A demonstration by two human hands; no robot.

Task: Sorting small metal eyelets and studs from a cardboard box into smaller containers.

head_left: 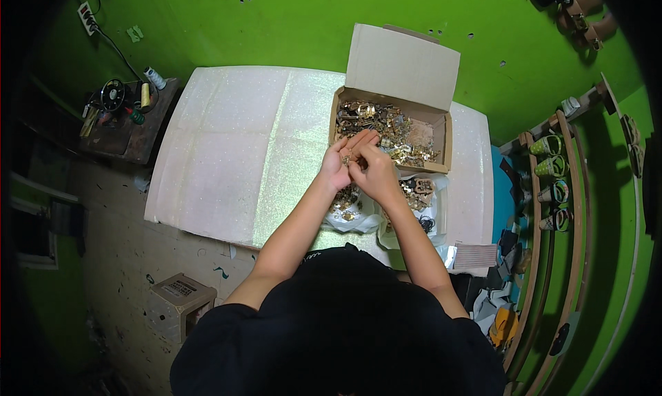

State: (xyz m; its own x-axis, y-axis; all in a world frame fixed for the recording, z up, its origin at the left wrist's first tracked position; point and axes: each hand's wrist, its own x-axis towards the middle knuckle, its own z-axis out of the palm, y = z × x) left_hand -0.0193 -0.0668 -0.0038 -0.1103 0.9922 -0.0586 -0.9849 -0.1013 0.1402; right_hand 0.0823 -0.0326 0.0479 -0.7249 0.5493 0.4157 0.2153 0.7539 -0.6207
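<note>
My left hand is turned palm up in front of the cardboard box, its fingers stretched out and slightly cupped. A few small gold-coloured metal pieces rest in that palm; their exact kind is too small to tell. My right hand reaches over it, fingers pinched together at the left palm; what they grip is hidden. Beyond both hands, the open cardboard box contains many gold and silver metal fittings, some shaped like buckles. Below my hands lie a white plastic bag with more metal pieces and a pale tray with mixed fittings.
A shiny whitish cover spreads over the table. At the left, a small dark table carries thread spools. Sandals hang on a wooden rack at the right. A carton stands on the floor.
</note>
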